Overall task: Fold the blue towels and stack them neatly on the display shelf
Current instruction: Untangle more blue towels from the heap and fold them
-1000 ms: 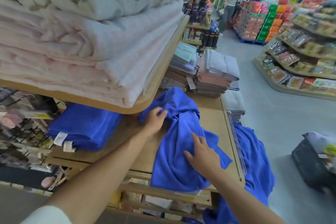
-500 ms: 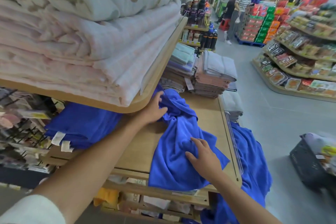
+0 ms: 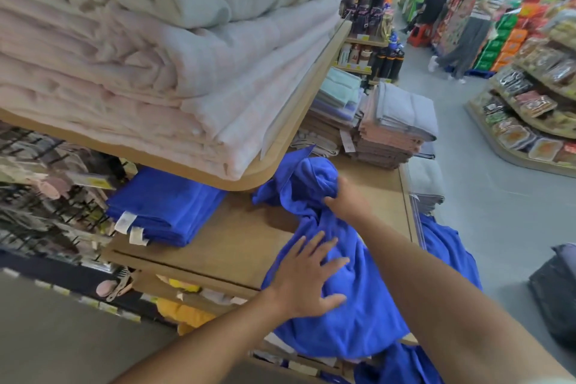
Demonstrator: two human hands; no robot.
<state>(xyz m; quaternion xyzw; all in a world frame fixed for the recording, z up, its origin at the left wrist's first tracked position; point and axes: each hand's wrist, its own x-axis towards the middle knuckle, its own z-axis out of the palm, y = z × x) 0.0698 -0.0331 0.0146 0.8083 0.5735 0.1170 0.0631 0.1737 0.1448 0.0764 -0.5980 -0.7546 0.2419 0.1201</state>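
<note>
A loose blue towel [image 3: 358, 305] lies crumpled across the right part of the wooden display shelf [image 3: 237, 240], its near end hanging over the front edge. My left hand [image 3: 308, 277] rests flat on the towel's near half, fingers spread. My right hand [image 3: 346, 199] grips the bunched far end of the same towel. A stack of folded blue towels [image 3: 168, 209] with white tags sits at the shelf's left, under the upper shelf. More blue cloth [image 3: 445, 246] hangs off the shelf's right side.
The upper shelf edge [image 3: 280, 146], loaded with pink and pale blankets, overhangs the left and back. Stacks of pink and grey towels [image 3: 392, 131] stand at the far end. A dark basket [image 3: 554, 290] sits on the aisle floor at right. Shoppers [image 3: 473, 25] stand far down the aisle.
My left hand left the far bunch and now lies flat on the near part. My right hand moved from the near part to grip the far bunch. The view shifted right.
</note>
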